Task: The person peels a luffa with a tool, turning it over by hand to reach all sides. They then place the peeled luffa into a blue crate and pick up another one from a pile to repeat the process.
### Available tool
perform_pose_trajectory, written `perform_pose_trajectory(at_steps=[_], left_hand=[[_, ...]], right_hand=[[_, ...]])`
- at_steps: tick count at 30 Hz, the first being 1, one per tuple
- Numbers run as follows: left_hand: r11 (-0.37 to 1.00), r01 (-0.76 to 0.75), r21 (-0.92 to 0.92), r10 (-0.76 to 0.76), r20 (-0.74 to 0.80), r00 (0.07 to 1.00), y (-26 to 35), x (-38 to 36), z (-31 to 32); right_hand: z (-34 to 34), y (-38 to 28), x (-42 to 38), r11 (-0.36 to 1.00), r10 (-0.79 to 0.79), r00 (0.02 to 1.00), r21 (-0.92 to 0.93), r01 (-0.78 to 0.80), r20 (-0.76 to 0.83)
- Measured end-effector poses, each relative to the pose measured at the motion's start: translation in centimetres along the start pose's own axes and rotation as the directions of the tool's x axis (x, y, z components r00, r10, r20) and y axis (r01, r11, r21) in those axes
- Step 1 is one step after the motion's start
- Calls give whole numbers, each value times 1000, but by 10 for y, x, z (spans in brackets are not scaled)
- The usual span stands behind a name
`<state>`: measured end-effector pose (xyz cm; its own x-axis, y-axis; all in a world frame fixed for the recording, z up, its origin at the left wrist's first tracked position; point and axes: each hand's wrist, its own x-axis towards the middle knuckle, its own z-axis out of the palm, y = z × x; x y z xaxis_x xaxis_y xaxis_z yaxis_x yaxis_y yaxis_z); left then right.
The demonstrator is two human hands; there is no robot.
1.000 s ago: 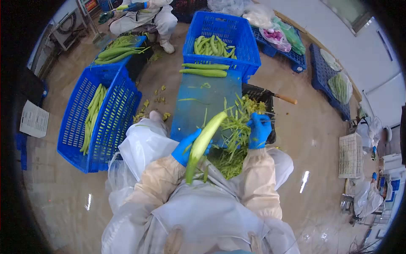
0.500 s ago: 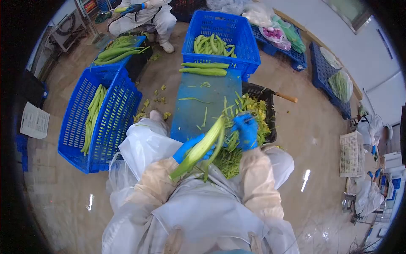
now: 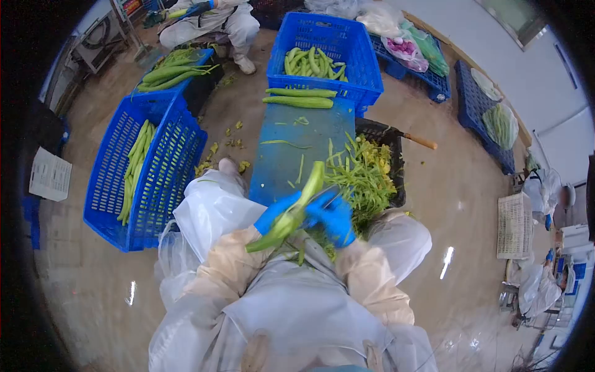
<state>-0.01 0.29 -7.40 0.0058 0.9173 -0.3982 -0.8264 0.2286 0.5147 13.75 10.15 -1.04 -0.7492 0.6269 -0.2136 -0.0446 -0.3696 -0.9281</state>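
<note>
My left hand (image 3: 274,214), in a blue glove, is closed around a partly peeled luffa gourd (image 3: 290,217), which slants across my lap with its upper end over the board. Beside the gourd is my gloved right hand (image 3: 333,218), fingers curled and blurred by motion; a thin tool seems to be in it, but its kind is not clear. Green peel strips (image 3: 361,186) are heaped in a black crate (image 3: 398,180) just beyond my right hand. Two long gourds (image 3: 299,101) lie at the far end of the blue board (image 3: 282,161), where a few scraps also lie.
Beyond the board stands a blue crate (image 3: 372,80) with peeled gourds. Another blue crate (image 3: 167,173) at my left holds more. A wooden handle (image 3: 420,141) juts from the black crate. A co-worker (image 3: 214,25) sits at the far left. Pallets with bagged vegetables line the right wall.
My right hand has moved left and down, close against the gourd. The gourd has turned more upright, and the long strip hanging beside it no longer shows there.
</note>
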Motion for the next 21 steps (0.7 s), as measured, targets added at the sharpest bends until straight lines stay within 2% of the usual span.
perform_pose_trajectory(at_steps=[1,2,4,5,6,7,10,11,13,14,15,17,18,21], left_hand=[[994,90,-65,-83,106,991,-8,8,-14],[993,92,-72,-98,-78,992,6,-18,24],[995,94,-30,-96,-102,990,17,-40,60],[995,101,16,-99,-126,987,19,-44,66],[997,74,27,-74,2,997,17,-41,57],[997,72,31,-72,4,997,14,-33,43],[975,76,-207,-82,-24,996,18,-18,22],[975,77,-211,-85,-27,996,18,-15,21],[960,-60,-274,53,-30,998,17,-9,17],[984,-53,-168,63,53,997,22,-12,13],[985,-48,-167,58,56,997,22,-13,18],[990,-86,-112,81,-46,996,19,-17,28],[990,-86,-112,81,-48,996,16,-19,28],[999,23,-30,-20,98,995,5,-24,27]], right_hand=[[-15,-10,15,996,-85,996,-14,85,-1],[-36,-13,34,999,-36,995,8,37,-97],[-64,-29,69,988,-142,982,42,149,-127],[-77,-31,84,987,-147,981,43,153,-131],[-87,-34,97,980,-152,970,100,173,-189],[-94,-32,105,968,-154,958,155,195,-243],[-73,-33,73,979,-190,971,45,198,-143],[-53,-25,54,989,-140,987,37,144,-84],[-1,-12,7,996,-61,998,63,60,25],[19,-7,-13,995,-36,996,98,28,79],[25,7,-18,997,-21,997,78,15,79],[13,9,-8,1000,-10,999,-20,11,53],[2,2,2,1000,-23,999,7,23,29],[-48,-17,54,995,-60,996,72,64,-65]])
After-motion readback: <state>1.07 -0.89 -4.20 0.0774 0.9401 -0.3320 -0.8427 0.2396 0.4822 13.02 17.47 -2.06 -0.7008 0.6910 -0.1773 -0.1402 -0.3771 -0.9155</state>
